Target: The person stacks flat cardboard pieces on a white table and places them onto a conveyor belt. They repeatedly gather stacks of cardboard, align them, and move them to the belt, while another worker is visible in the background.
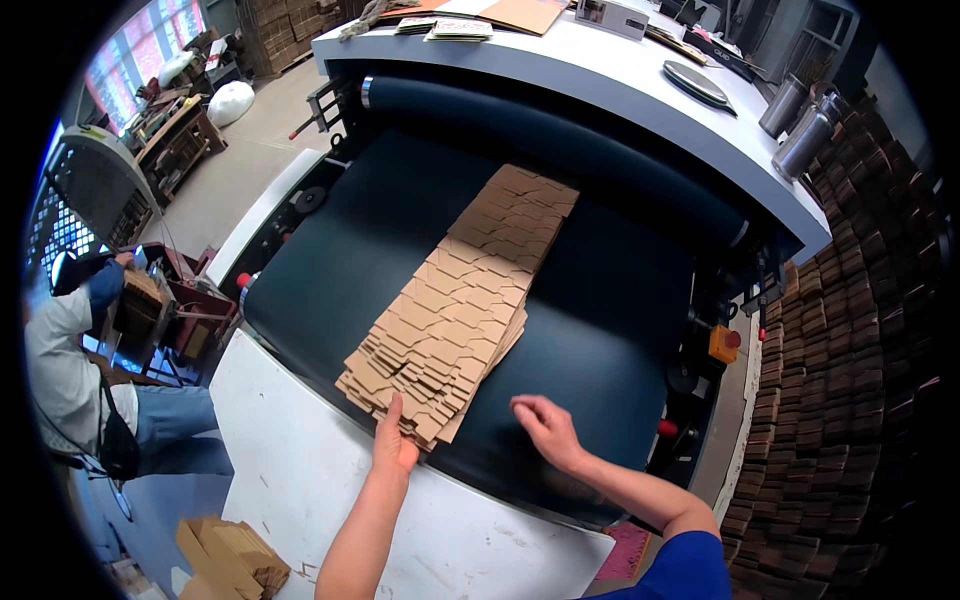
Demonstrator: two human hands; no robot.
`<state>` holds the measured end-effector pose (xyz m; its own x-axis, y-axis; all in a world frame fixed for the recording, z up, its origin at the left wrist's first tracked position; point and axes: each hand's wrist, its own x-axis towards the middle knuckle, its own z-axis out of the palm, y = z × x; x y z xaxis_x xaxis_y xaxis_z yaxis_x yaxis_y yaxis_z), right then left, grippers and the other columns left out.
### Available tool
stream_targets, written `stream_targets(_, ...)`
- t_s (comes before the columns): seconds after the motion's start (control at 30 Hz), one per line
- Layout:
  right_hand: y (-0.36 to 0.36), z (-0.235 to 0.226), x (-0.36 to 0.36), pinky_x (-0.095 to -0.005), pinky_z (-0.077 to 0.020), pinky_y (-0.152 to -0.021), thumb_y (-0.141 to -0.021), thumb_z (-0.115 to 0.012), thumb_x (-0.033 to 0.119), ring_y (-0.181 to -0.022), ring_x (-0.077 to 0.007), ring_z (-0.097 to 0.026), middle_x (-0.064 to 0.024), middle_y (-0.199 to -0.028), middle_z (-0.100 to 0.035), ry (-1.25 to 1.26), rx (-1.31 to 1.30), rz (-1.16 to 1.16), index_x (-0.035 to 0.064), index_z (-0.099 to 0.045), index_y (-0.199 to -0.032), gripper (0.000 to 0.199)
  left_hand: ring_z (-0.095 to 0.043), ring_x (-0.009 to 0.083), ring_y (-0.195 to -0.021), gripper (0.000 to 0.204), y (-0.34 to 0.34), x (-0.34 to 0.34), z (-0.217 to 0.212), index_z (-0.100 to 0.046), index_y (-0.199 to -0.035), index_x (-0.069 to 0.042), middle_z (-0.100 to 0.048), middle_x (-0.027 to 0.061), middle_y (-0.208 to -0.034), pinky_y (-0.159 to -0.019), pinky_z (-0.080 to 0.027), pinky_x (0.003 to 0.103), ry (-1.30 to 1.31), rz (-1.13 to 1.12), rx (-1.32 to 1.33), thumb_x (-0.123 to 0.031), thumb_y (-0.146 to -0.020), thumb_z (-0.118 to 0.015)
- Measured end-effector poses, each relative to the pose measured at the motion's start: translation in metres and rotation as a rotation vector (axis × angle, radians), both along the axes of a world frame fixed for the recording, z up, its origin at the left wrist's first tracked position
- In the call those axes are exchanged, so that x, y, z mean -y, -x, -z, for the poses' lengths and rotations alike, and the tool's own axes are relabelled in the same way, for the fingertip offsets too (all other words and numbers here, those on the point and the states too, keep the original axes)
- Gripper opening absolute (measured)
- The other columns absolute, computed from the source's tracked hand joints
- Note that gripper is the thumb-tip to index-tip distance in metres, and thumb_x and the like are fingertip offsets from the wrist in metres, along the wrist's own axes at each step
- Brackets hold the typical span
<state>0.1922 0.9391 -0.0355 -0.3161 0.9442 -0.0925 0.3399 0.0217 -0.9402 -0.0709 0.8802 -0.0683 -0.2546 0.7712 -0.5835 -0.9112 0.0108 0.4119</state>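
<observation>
A long band of overlapping brown die-cut cardboard pieces [463, 295] lies slantwise on a dark green conveyor belt [330, 250], fanned like shingles and bunched thicker at the near end. At that near end my left hand [397, 448] grips the cardboard edge, thumb on top and the other fingers mostly hidden. My right hand [548, 428] hovers over the belt to the right of the pieces, apart from them. Its fingers are curled in, with nothing seen in them.
A white board [300, 420] borders the belt's near edge. Behind the roller stands a white machine top [580, 60] with a round scale and steel flasks. An orange switch box [722, 343] sits right, beside tall cardboard stacks [820, 420]. At left, another person [80, 370] handles cardboard.
</observation>
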Motion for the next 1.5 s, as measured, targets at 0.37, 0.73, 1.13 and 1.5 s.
stream_targets(0.37,0.098,0.003,-0.186,-0.0548,-0.0093,-0.119,-0.089,-0.044,0.071,-0.148,-0.0389,-0.015,-0.0198,-0.158,-0.026,-0.677,0.652,-0.304,0.0051,-0.04,-0.147,0.088,-0.052,0.032,-0.127,0.071,-0.011,-0.027,0.023,-0.041,-0.142,-0.003,-0.052,0.0135,-0.139,-0.108,-0.045,0.051,-0.013,-0.013,-0.014,-0.025,-0.085,-0.078)
stream_targets(0.73,0.103,0.012,-0.206,-0.0562,-0.0196,-0.115,-0.091,-0.046,0.067,-0.142,-0.0377,-0.03,-0.0211,-0.15,-0.039,-0.561,0.55,-0.302,0.0017,-0.045,-0.141,0.083,-0.049,0.0334,-0.13,0.068,-0.02,-0.028,0.006,-0.037,-0.145,-0.003,-0.049,0.0143,-0.142,-0.109,-0.043,0.052,0.008,-0.068,0.09,-0.022,-0.089,-0.072)
stream_targets(1.13,0.06,0.046,-0.401,-0.0439,-0.0046,-0.122,-0.09,-0.038,0.073,-0.151,-0.0303,-0.009,-0.0169,-0.161,-0.019,-0.245,0.838,0.081,-0.0022,-0.024,-0.152,0.099,-0.053,0.029,-0.126,0.061,-0.039,-0.117,0.027,-0.044,-0.141,-0.004,-0.055,0.0111,-0.137,-0.108,-0.044,0.047,-0.104,-0.011,0.093,-0.013,-0.088,-0.073)
stream_targets(1.5,0.07,0.031,-0.245,-0.0411,-0.0333,-0.111,-0.077,-0.048,0.081,-0.135,-0.0381,-0.039,-0.028,-0.145,-0.041,-0.484,0.822,-0.097,-0.0161,-0.04,-0.137,0.115,-0.045,0.0302,-0.134,0.056,-0.026,0.034,0.018,-0.036,-0.147,-0.005,-0.046,0.011,-0.147,-0.113,-0.037,0.049,0.066,-0.098,0.06,-0.015,-0.097,-0.06)
